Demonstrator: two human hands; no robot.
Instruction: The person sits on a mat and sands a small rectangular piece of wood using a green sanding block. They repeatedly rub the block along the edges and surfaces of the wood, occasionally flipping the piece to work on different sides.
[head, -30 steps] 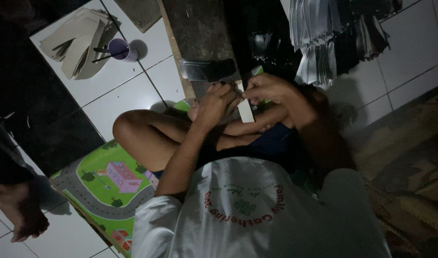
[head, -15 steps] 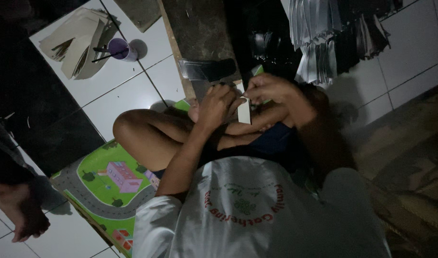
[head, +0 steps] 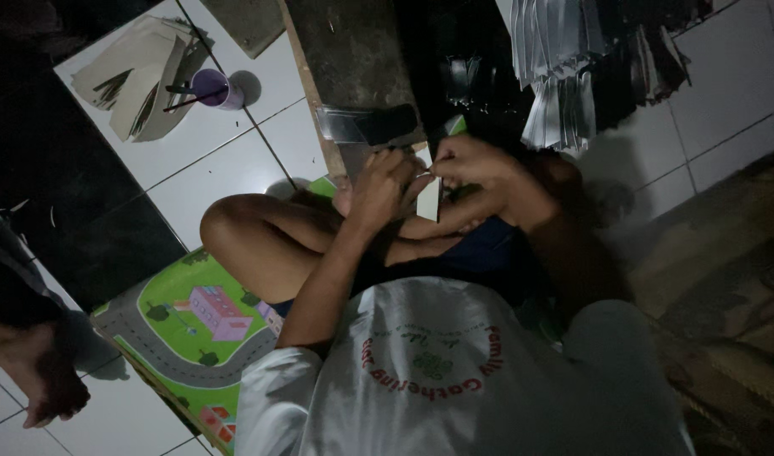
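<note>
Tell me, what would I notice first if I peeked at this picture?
Probably the two hands in the middle: the left hand and right hand meet over a small white strip above crossed legs. Next, the bright green play mat with a road and pink house at lower left. At upper left, a purple cup stands on white tiles beside a stack of pale sheets.

Pretty cramped for you here: your left hand and right hand sit right over your folded knee, with the wooden board and a phone just ahead. Hanging sheets crowd the right. Open white floor tiles lie left, up to the purple cup and paper stack.
</note>
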